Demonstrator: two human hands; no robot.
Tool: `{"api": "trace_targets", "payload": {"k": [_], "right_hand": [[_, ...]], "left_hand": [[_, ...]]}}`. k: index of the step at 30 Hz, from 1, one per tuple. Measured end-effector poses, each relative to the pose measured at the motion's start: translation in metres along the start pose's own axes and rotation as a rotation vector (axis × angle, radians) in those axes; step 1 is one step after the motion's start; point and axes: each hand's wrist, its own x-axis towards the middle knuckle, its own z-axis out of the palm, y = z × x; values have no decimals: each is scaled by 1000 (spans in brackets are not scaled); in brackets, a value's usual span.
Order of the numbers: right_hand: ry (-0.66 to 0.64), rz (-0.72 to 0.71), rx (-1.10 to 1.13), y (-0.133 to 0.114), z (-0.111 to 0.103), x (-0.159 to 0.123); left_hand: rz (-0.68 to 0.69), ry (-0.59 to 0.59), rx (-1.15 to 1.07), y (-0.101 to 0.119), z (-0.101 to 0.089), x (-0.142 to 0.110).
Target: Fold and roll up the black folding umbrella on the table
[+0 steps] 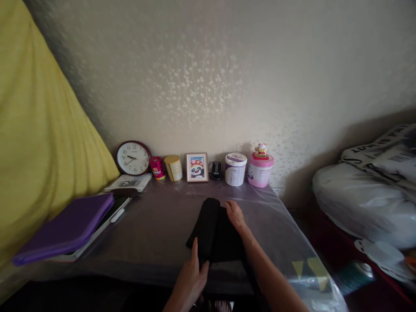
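From my station I can't tell whether the left hand [191, 277] and right hand [235, 215], fingertips partly hidden, grip or merely touch one black cloth [211, 229] on the table [146, 234], two tubs [235, 173] beyond.

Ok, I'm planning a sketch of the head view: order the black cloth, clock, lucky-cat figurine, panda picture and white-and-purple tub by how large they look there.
Largest to smallest:
1. Black cloth, though nearness to the camera helps it.
2. Clock.
3. Panda picture and white-and-purple tub: too alike to rank.
4. Lucky-cat figurine.
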Motion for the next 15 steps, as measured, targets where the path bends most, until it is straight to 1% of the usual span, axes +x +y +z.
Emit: {"api": "trace_targets", "payload": {"k": [4,6,9,11,15], "right_hand": [[26,117,55,23,-29,-19],[-6,184,178,27,-36,-30],[-61,262,387,24,-38,-47],[-56,237,402,18,-38,-55],[-33,152,316,7,-37,-71]], "left_hand": [[-34,-45,-103,0,-1,-3],[-55,-78,-188,1,-1,-5],[-94,-118,-281,2,-1,-7],[-109,-120,-298,3,-1,-7],[-124,-102,-321,4,0,-8]]}}
